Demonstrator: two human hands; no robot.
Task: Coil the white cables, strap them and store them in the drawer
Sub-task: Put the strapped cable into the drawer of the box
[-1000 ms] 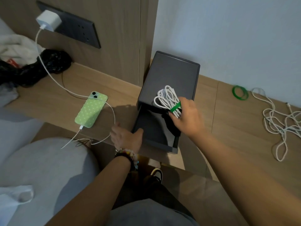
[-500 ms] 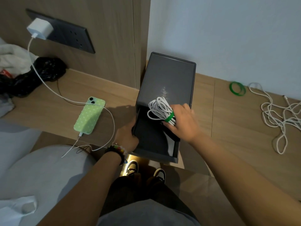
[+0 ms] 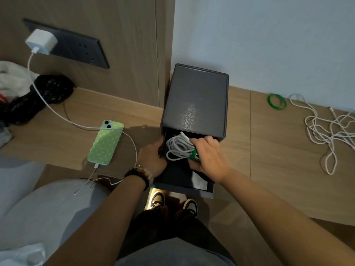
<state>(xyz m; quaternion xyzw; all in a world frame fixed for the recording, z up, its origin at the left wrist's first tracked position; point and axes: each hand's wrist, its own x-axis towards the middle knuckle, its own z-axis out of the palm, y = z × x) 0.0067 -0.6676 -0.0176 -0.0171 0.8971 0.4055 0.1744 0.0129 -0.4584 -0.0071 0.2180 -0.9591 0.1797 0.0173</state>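
A dark grey drawer box (image 3: 196, 100) stands on the wooden shelf with its drawer (image 3: 184, 186) pulled out toward me. My right hand (image 3: 208, 156) grips a coiled white cable (image 3: 177, 148) bound by a green strap (image 3: 193, 155) and holds it inside the open drawer. My left hand (image 3: 152, 158) grips the drawer's left wall. A loose, tangled white cable (image 3: 326, 131) lies on the shelf at the far right, with green straps (image 3: 276, 100) beside it.
A green phone (image 3: 105, 142) lies left of the box, its charging cable running to a white charger (image 3: 41, 42) in the wall socket. Black and white cloth (image 3: 38, 93) is piled at the far left. A grey cushion (image 3: 44, 212) and my shoes (image 3: 173, 202) sit below.
My right hand has lowered the strapped coil from above the box's front edge down into the drawer. My left hand moved from the shelf edge onto the drawer's left side.
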